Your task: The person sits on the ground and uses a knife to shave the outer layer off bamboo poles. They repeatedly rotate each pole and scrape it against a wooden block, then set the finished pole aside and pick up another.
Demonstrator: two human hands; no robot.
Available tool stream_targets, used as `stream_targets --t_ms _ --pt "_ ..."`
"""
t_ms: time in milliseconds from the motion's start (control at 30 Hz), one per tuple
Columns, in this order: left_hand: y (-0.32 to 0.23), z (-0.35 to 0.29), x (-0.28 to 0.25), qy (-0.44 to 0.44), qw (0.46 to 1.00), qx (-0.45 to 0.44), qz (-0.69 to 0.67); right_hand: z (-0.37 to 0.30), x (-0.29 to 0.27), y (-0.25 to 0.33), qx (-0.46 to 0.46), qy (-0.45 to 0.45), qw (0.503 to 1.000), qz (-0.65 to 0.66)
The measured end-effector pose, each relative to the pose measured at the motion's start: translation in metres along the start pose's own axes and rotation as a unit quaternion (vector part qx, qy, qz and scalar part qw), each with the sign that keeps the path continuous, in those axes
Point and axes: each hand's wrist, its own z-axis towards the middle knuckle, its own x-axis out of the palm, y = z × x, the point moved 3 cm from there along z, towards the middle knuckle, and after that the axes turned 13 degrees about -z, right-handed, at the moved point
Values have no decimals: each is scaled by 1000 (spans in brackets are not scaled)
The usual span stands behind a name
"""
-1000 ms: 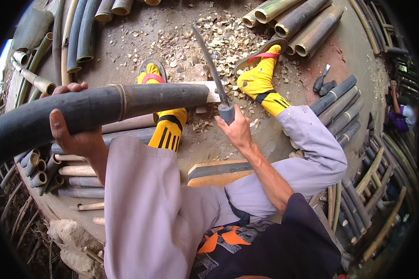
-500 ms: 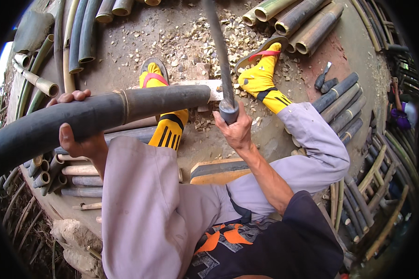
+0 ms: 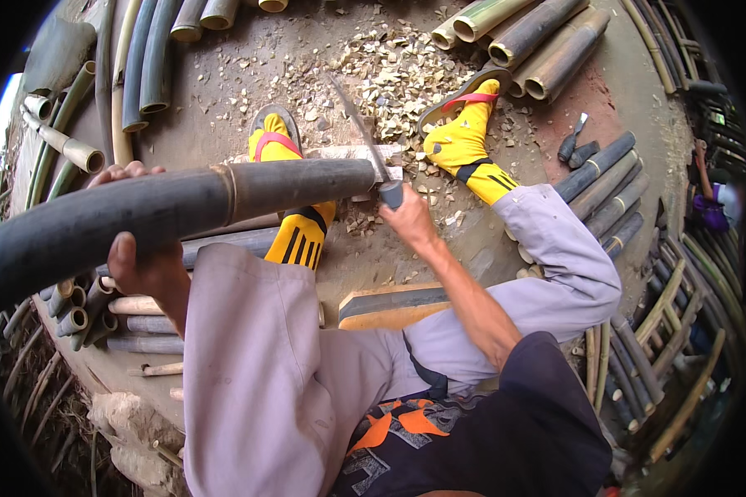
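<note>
A thick dark bamboo pole (image 3: 290,186) runs from the left edge to the middle of the view, with one pale joint ring along it. My left hand (image 3: 152,263) is closed around it, thumb below and fingertips over its far side. My right hand (image 3: 412,219) grips the dark round handle of a machete (image 3: 356,120). Its long blade slants to the far left and lies at the pole's right end. Beneath that end is a pale, notched wooden block (image 3: 358,152), partly covered by the pole and blade.
Bamboo chips (image 3: 398,74) lie scattered beyond the block. Cut bamboo tubes (image 3: 547,50) are piled far right, with more tubes (image 3: 601,186) beside my right knee. A small tool with a dark handle (image 3: 568,147) lies near them. My sandalled feet in yellow socks (image 3: 464,137) flank the block.
My right hand has come down slightly left, and the machete blade has swung from pointing up to slanting left at the pole's end. The pole's right end has dipped slightly; my left hand keeps its hold.
</note>
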Motion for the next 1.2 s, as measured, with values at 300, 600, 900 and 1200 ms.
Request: stream_targets --t_ms 300,600,900,1200 --pt "2 -7 -11 -69 997 34 -18 -42 -54 61 -210 -214 950 92" --pt "-10 -10 -24 -7 999 21 -36 -34 -39 42 -115 -99 986 68" --pt "-19 -7 6 -191 981 4 38 -5 -18 17 -44 16 999 25" --pt "-7 -12 -11 -72 996 54 -14 -7 -12 22 -119 -105 987 16"
